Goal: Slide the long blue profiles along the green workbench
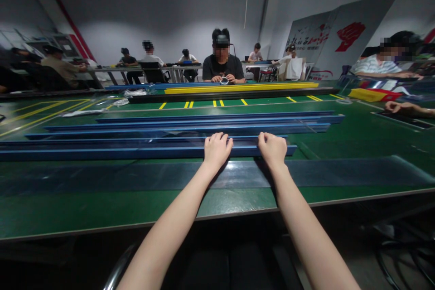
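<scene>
Both of my hands are at the nearest long blue channel [170,152], which lies across the green table. My left hand [217,148] rests over its front wall with bent fingers closed on it. Just to the right, my right hand [273,147] is curled on the same channel near its right end, fingers folded over the edge. A clear flat plastic strip [238,174] lies in front of the channel, under my wrists. Beyond my hands are more blue channels [190,128], parallel to the nearest one.
Yellow [241,88] and black [238,96] long bars lie farther back. Across the table sits a person [222,65] holding a small ring. Another person's hand [403,108] rests at the right over a dark panel. The table's front edge [238,215] runs below my forearms.
</scene>
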